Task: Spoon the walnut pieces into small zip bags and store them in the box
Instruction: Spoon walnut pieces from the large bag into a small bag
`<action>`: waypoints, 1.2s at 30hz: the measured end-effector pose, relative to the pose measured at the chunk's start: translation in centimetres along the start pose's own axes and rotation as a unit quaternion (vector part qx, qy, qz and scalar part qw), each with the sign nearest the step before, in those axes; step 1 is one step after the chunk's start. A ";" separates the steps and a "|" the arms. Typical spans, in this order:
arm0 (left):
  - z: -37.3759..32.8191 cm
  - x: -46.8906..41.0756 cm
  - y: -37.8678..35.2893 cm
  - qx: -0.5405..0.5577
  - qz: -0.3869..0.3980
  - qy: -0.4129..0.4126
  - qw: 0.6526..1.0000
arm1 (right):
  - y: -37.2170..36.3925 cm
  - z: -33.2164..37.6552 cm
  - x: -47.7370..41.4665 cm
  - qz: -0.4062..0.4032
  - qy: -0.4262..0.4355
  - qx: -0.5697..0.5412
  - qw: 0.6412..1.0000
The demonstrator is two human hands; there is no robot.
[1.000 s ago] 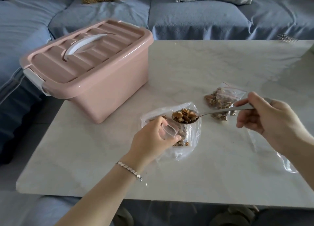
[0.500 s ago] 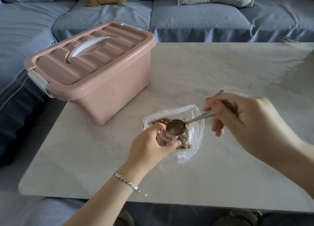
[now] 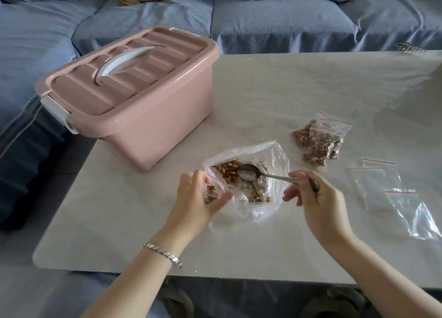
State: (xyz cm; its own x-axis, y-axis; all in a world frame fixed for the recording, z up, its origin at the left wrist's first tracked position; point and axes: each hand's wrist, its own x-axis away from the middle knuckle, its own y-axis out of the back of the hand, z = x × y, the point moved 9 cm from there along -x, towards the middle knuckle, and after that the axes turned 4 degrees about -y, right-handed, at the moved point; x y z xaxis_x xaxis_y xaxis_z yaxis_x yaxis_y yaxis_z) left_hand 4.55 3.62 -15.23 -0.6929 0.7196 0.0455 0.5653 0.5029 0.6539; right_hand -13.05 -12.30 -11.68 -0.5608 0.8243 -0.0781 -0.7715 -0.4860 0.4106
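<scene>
**Spoon empty over the big bag; small bag part filled**

Left hand point(image 3: 201, 195) curls round a small zip bag point(image 3: 212, 190), a few pieces inside, at the big bag's point(image 3: 275, 155) near-left edge. Right hand point(image 3: 311, 198) pinches the spoon point(image 3: 263, 176) handle, with the bowl bare above the walnut pieces point(image 3: 227, 172).

Judgement: scoop shallow and load level. Keep the small mouth spread and just beside the source, so strays fall back in. Box point(image 3: 134, 102) far left, lid on.
</scene>
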 end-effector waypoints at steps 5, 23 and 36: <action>0.5 -0.9 -1.5 0.014 0.066 0.016 0.998 | -2.4 -1.1 1.4 0.027 -0.029 0.000 0.999; -3.6 1.7 3.9 0.080 -0.145 -0.104 0.981 | 0.1 -4.1 0.7 0.025 -0.288 -0.254 0.923; -5.4 -1.1 -2.6 0.060 0.008 -0.025 0.998 | 7.0 0.5 -3.1 -0.035 -0.187 -0.166 0.967</action>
State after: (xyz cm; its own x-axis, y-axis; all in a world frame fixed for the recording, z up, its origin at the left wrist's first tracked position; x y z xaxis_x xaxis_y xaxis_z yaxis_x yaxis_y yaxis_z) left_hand 1.40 -1.02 -12.94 -0.6616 0.7497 0.0161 0.6280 0.5422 0.5582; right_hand -16.52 -18.12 -8.11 -0.4034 0.8756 0.2655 -0.8926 -0.4405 0.0963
